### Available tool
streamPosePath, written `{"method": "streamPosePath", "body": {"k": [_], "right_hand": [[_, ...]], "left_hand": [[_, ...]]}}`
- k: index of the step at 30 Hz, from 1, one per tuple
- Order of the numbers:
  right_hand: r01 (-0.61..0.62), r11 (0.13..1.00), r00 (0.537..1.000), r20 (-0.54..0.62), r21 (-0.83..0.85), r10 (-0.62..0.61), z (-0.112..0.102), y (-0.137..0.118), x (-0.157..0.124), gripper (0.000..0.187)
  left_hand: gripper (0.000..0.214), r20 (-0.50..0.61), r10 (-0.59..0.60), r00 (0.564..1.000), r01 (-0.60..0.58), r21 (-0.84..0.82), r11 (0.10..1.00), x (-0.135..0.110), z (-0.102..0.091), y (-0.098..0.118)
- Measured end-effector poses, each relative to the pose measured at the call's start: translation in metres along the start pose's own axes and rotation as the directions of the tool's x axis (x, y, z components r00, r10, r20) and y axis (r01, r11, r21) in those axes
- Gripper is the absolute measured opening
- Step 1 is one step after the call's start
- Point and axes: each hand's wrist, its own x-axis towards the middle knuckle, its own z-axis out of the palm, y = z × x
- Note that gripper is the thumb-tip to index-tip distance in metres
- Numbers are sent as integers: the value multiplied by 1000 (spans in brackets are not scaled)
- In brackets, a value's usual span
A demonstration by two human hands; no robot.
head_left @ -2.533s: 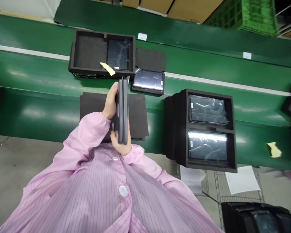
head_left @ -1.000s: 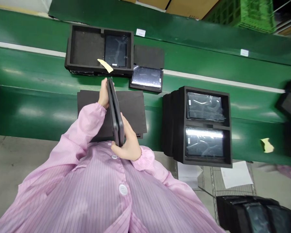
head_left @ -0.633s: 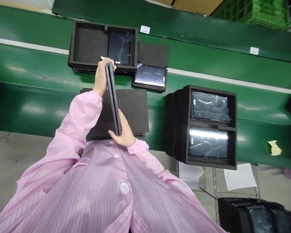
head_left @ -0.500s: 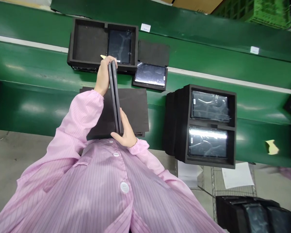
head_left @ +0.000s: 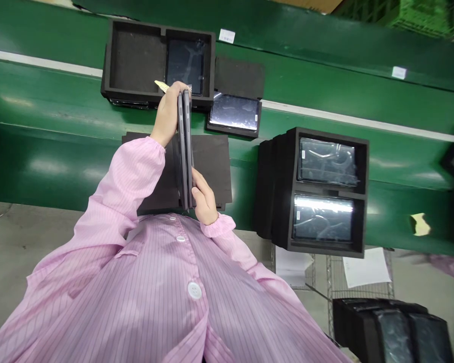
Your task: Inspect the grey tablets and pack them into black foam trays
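Two thin dark tablets (head_left: 185,146) stand on edge, pressed side by side, between my hands. My left hand (head_left: 169,111) is closed over their far end, with a small yellow paper piece (head_left: 161,86) sticking out beside it. On the near right side, my right hand (head_left: 203,196) grips the same tablets, its fingers partly hidden behind them. Below them lies a flat black foam sheet (head_left: 212,166). Just beyond my left hand is a black foam tray (head_left: 136,94), with one tablet (head_left: 185,63) in its right compartment and nothing in the left.
Right of me, stacked foam trays (head_left: 283,191) hold two film-covered tablets on top. Another tablet (head_left: 233,112) lies behind the foam sheet. A yellow scrap (head_left: 420,225) is on the green bench (head_left: 393,212). More black trays (head_left: 391,327) stand low at right; a pink sleeve (head_left: 450,266) shows there.
The tablets have shifted slightly right and turned more upright in view. My right thumb has moved from their near end to their right side. More of the yellow paper shows.
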Motion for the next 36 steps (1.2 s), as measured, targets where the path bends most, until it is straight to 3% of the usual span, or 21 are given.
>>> {"method": "streamPosePath", "body": {"k": [9,15,23,27,30,33,36], "right_hand": [[86,996,995,-57,-38,-88,1,-3,3,46],[127,979,985,-96,-158,-144,-3,-9,26,49],[77,996,994,-75,-35,-79,-22,-17,59,59],[89,996,984,-152,-10,-90,-28,-20,68,62],[127,990,976,-183,59,-115,-27,-22,68,57],[147,982,972,-200,119,-121,-24,-23,64,53],[117,983,967,-242,140,-80,-18,-25,60,52]], "left_hand": [[49,2,-26,1000,26,18,1000,-5,3,5],[53,118,57,991,-67,82,994,-14,11,11],[54,201,185,962,-209,105,972,-32,24,19],[50,294,299,908,-337,88,937,-44,23,17],[66,358,380,853,-433,77,898,-52,17,15],[81,465,411,784,-519,128,845,-57,8,19],[83,538,416,733,-576,165,801,-59,4,25]]}}
